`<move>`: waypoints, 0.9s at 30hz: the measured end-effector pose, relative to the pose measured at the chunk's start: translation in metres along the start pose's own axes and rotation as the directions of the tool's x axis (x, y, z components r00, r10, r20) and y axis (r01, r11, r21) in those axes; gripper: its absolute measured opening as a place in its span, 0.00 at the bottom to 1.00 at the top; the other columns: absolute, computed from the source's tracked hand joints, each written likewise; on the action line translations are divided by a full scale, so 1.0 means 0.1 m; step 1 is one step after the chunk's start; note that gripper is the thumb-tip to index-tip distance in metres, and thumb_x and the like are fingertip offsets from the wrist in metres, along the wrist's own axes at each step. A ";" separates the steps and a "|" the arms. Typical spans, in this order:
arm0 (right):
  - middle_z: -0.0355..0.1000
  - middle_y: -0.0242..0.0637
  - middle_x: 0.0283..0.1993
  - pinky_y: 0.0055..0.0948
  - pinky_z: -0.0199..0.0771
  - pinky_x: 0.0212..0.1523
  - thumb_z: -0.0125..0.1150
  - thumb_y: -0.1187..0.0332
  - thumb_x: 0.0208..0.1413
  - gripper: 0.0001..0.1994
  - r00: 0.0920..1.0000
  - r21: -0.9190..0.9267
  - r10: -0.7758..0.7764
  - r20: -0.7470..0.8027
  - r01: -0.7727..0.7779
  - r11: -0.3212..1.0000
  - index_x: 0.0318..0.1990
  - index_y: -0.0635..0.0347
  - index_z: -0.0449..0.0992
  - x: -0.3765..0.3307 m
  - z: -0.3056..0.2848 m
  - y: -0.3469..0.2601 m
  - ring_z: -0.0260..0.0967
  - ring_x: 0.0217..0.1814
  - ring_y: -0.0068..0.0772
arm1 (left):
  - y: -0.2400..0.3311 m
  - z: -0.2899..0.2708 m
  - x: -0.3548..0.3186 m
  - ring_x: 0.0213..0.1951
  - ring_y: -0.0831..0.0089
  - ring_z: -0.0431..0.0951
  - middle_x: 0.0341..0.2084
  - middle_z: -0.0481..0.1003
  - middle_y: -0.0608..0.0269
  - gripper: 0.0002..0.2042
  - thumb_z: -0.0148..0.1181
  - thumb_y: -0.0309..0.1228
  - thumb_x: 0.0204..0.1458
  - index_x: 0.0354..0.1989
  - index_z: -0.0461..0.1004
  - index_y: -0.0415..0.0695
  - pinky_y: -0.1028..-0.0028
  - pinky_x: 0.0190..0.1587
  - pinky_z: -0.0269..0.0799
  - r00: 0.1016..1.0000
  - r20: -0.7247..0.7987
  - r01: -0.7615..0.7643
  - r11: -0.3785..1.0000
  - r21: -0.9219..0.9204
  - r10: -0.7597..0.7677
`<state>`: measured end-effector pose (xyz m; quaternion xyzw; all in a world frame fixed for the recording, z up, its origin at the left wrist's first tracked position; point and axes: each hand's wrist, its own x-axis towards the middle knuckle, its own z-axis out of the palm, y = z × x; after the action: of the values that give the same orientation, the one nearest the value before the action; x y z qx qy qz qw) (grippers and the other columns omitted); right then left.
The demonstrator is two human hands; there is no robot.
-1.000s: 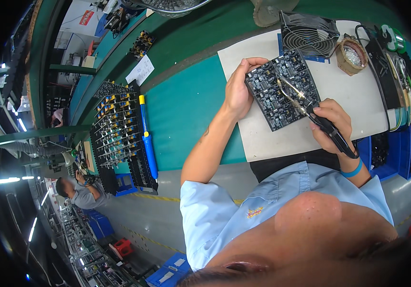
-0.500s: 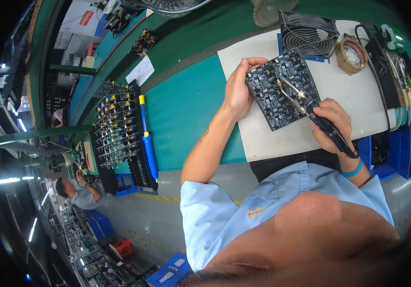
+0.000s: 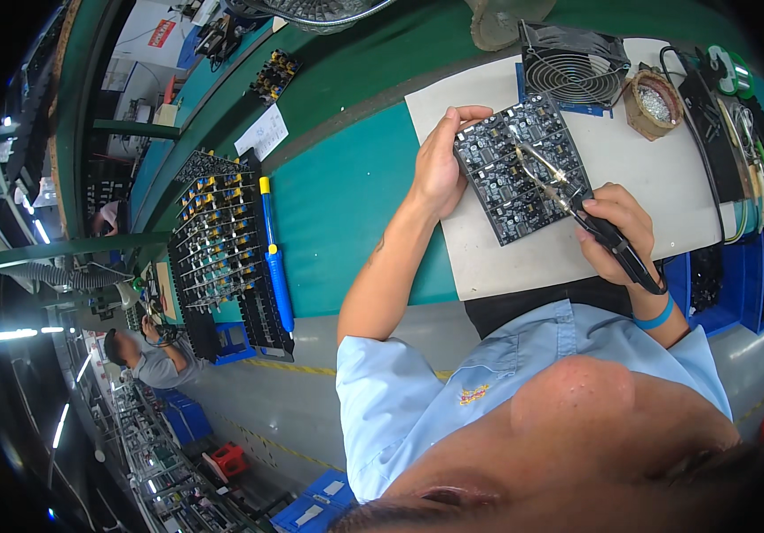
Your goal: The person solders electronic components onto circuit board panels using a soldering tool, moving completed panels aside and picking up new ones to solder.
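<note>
A black circuit board (image 3: 504, 200), crowded with small components, is held tilted above the white mat. My left hand (image 3: 441, 167) grips it by its left edge, thumb and fingers closed there. In my right hand (image 3: 620, 218) is a pair of soldering tweezers (image 3: 611, 238) with a black body and two metal arms. Both tips point up and left over the middle of the board; whether they touch a component is too small to tell. A blue band circles my right wrist.
Behind the board stands a fan with a wire guard (image 3: 573, 75). A small tub of metal shavings (image 3: 656, 102) is to its right. On the left are a blue solder sucker (image 3: 276, 266) and a black rack of boards (image 3: 218, 240). Blue bins (image 3: 711, 315) sit at the right.
The board has shifted very slightly to the left along with my left hand. My right hand and the tweezers stay almost in place.
</note>
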<state>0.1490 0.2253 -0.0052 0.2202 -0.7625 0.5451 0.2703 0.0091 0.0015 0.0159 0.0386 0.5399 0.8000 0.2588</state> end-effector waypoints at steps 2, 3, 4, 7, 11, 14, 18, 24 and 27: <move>0.73 0.45 0.41 0.28 0.71 0.34 0.63 0.84 0.37 0.24 1.000 -0.008 -0.008 -0.001 0.008 1.000 0.48 0.63 0.77 0.00 0.00 0.00 0.68 0.33 0.35 | 0.00 -0.01 0.01 0.39 0.71 0.78 0.41 0.77 0.55 0.23 0.33 0.42 0.70 0.53 0.71 0.38 0.71 0.44 0.75 1.000 -0.020 0.012 1.000 0.013 -0.011; 0.73 0.45 0.41 0.28 0.71 0.34 0.63 0.84 0.37 0.24 1.000 -0.012 -0.011 -0.001 0.011 1.000 0.48 0.63 0.77 0.00 0.00 0.01 0.68 0.33 0.35 | 0.00 -0.01 0.01 0.38 0.71 0.78 0.41 0.77 0.55 0.22 0.33 0.42 0.71 0.53 0.71 0.38 0.71 0.44 0.76 0.999 -0.030 0.017 1.000 0.020 -0.017; 0.73 0.45 0.41 0.28 0.71 0.34 0.63 0.84 0.37 0.24 1.000 -0.013 -0.012 -0.002 0.012 1.000 0.48 0.63 0.77 0.00 0.00 0.01 0.68 0.33 0.35 | 0.00 -0.02 0.01 0.38 0.71 0.78 0.41 0.77 0.55 0.22 0.33 0.42 0.71 0.53 0.71 0.38 0.71 0.44 0.76 0.999 -0.029 0.017 1.000 0.021 -0.017; 0.73 0.45 0.41 0.28 0.71 0.35 0.63 0.84 0.37 0.24 1.000 -0.009 -0.011 -0.001 0.011 1.000 0.48 0.63 0.77 -0.01 -0.01 0.01 0.68 0.33 0.35 | 0.00 -0.02 0.02 0.37 0.72 0.78 0.41 0.78 0.54 0.22 0.34 0.42 0.71 0.52 0.72 0.37 0.71 0.43 0.76 0.999 -0.039 0.008 0.999 0.038 -0.007; 0.73 0.45 0.41 0.28 0.71 0.35 0.63 0.84 0.37 0.24 1.000 -0.015 -0.006 -0.007 0.006 1.000 0.48 0.63 0.77 -0.01 -0.01 0.00 0.68 0.33 0.35 | 0.01 -0.06 0.04 0.36 0.72 0.78 0.42 0.78 0.54 0.22 0.35 0.42 0.71 0.50 0.73 0.37 0.72 0.42 0.75 0.999 -0.042 -0.015 0.980 0.196 0.024; 0.73 0.45 0.41 0.28 0.71 0.35 0.63 0.84 0.37 0.24 1.000 -0.018 -0.003 -0.008 0.003 1.000 0.48 0.63 0.76 0.00 -0.01 -0.01 0.68 0.33 0.34 | 0.01 -0.11 0.06 0.36 0.73 0.78 0.43 0.78 0.55 0.22 0.36 0.42 0.71 0.48 0.74 0.37 0.72 0.42 0.75 0.998 -0.043 -0.034 0.939 0.342 0.052; 0.73 0.45 0.42 0.27 0.70 0.36 0.63 0.83 0.39 0.23 1.000 -0.034 -0.015 -0.007 0.014 0.999 0.49 0.63 0.76 -0.01 -0.01 0.00 0.68 0.34 0.34 | 0.00 -0.18 0.08 0.35 0.73 0.75 0.44 0.77 0.56 0.21 0.40 0.42 0.70 0.42 0.76 0.37 0.72 0.41 0.73 0.975 0.060 -0.204 0.757 0.620 0.214; 0.72 0.46 0.46 0.27 0.70 0.39 0.64 0.82 0.42 0.23 0.994 -0.064 -0.025 -0.111 0.018 0.998 0.51 0.64 0.74 -0.02 0.00 -0.06 0.68 0.37 0.34 | 0.05 -0.22 0.08 0.40 0.65 0.75 0.43 0.74 0.55 0.19 0.41 0.43 0.69 0.42 0.73 0.40 0.66 0.45 0.74 0.587 0.195 -0.681 0.349 0.644 0.786; 0.71 0.47 0.48 0.27 0.71 0.41 0.63 0.82 0.44 0.23 0.985 -0.059 0.017 -0.170 -0.027 0.998 0.52 0.64 0.73 -0.10 -0.15 -0.02 0.68 0.39 0.34 | 0.33 0.12 -0.32 0.43 0.62 0.73 0.42 0.71 0.55 0.19 0.44 0.48 0.68 0.41 0.70 0.43 0.60 0.47 0.75 0.699 0.245 -0.699 0.714 0.036 0.672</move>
<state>0.1604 0.2396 -0.0060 0.1561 -0.7554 0.5413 0.3347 0.0287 -0.0120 0.0571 0.3394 0.5047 0.7938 -0.0044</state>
